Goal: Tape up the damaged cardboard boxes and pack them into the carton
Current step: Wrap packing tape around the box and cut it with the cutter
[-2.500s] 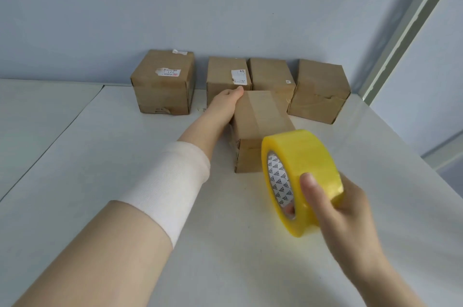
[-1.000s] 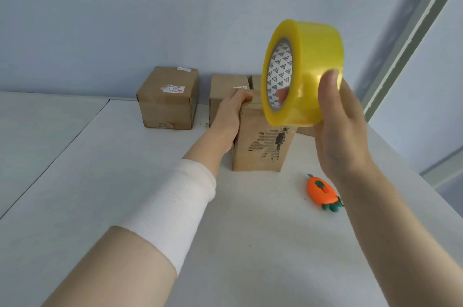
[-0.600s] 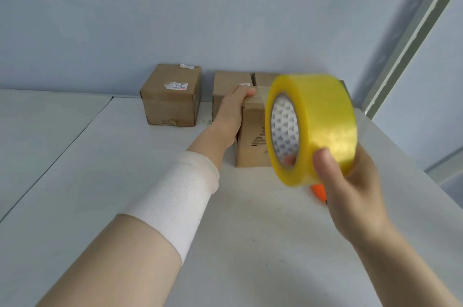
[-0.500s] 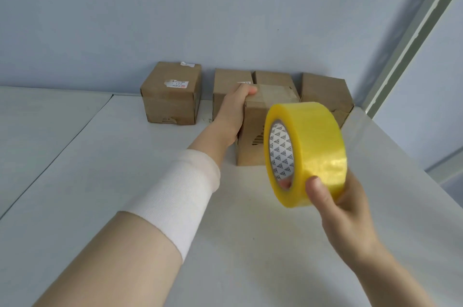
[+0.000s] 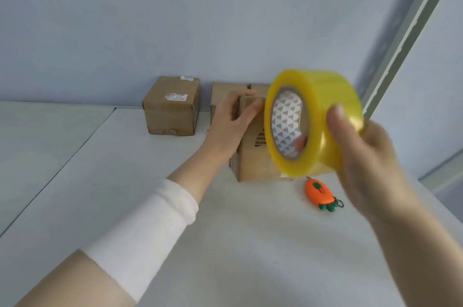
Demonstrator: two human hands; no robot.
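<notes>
Fingers of right hand round yellow tape roll, left hand's round torn brown box

I count four cardboard boxes: one front box and three back boxes towards twelve o'clock. One roll of tape, one carrot-shaped cutter, and two hands, left hand and right hand.

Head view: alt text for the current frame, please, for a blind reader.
A person's right hand holds up a yellow tape roll while the left hand grips a torn cardboard box standing on a white table; an orange carrot-shaped cutter lies beside it.
</notes>
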